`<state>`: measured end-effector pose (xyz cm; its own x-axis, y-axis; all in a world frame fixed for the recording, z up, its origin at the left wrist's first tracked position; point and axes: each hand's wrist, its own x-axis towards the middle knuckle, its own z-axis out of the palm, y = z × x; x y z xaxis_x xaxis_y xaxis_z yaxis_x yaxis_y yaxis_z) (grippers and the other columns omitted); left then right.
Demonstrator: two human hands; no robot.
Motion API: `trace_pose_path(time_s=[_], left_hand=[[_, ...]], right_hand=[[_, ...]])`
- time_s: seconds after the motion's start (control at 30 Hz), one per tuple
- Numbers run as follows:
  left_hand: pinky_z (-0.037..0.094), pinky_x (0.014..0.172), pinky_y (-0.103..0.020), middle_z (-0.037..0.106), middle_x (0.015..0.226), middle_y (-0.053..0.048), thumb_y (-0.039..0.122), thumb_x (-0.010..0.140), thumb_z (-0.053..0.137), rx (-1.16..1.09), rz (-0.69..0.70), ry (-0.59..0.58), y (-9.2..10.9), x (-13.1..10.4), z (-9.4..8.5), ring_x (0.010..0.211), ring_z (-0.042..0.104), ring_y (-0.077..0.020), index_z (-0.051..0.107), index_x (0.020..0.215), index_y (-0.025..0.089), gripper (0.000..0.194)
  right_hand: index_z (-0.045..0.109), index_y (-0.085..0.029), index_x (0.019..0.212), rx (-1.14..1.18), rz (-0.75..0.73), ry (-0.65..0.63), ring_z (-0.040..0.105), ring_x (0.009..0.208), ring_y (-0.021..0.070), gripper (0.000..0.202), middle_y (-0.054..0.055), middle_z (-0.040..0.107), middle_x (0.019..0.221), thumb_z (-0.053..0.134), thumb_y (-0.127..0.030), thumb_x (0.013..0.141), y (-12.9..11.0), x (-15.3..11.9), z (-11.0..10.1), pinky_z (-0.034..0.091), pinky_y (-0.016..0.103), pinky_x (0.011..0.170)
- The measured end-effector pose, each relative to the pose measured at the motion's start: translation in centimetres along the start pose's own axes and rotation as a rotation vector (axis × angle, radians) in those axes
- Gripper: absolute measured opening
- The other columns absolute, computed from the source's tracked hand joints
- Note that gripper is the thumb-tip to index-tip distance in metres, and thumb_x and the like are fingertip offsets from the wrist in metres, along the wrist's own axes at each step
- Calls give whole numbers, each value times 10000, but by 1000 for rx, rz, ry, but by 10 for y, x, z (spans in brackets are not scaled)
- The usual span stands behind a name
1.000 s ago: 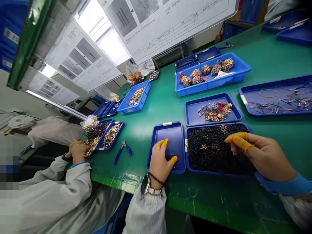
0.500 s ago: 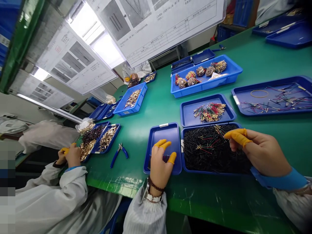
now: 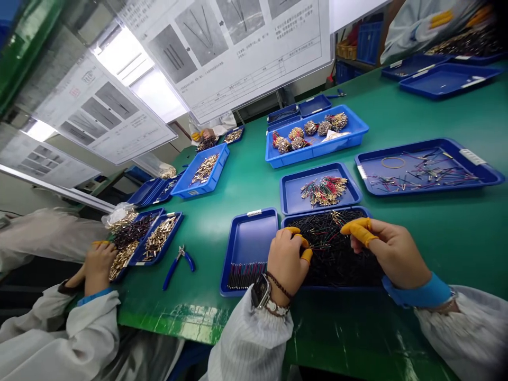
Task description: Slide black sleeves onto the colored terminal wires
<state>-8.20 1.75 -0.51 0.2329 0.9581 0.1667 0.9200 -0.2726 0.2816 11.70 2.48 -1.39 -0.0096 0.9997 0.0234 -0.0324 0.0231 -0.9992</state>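
My left hand (image 3: 288,259), with yellow finger cots, is over the left edge of a blue tray heaped with short black tubes (image 3: 341,264). Its fingers curl toward the thumb; whatever is between them is hidden. My right hand (image 3: 391,248) is above the tray's right side, thumb and forefinger pinched together; I cannot make out what they hold. Thin coloured wires with gold tips (image 3: 323,241) lie on the tubes between both hands. Left of my left hand, a blue tray (image 3: 254,233) holds a row of dark sleeved wires (image 3: 248,275).
Behind the tubes, a tray holds fanned gold-tipped wires (image 3: 325,190). Loose wires lie in a tray (image 3: 432,185) at right. A blue bin (image 3: 317,153) holds bundled balls. Blue-handled pliers (image 3: 179,264) lie at left, near a co-worker's hands (image 3: 99,264). Paper sheets (image 3: 246,58) hang above.
My left hand has moved right, from the tray of sleeved wires to the black tubes, and its fingers have drawn closer together. My right hand stays pinched. The view has shifted.
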Motion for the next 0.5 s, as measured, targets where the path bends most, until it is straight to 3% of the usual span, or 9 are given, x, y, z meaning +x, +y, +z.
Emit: trace_pose_path(time_s=[0.17,0.33,0.5], left_hand=[[441,795,-377,592,923,-49,150,758,624,36,20,-28,4,3,-7,913,545,-216,584,814,187,79],[446,726,-341,599,862,-42,141,777,593,56,9,-42,4,7,-25,813,559,-196,566,812,177,57],[440,653,-277,601,761,-6,164,772,596,-215,-104,127,4,9,-38,687,550,-143,569,779,175,30]], right_hand=[[690,-195,801,-4,-11,5,545,543,151,144,14,593,577,558,-232,756,0,0,1,489,267,517],[690,-188,792,21,10,-12,547,533,147,143,13,589,564,559,-238,761,-3,1,1,483,262,503],[675,-183,809,38,16,-28,531,489,135,149,1,572,553,582,-295,776,-2,0,3,468,249,454]])
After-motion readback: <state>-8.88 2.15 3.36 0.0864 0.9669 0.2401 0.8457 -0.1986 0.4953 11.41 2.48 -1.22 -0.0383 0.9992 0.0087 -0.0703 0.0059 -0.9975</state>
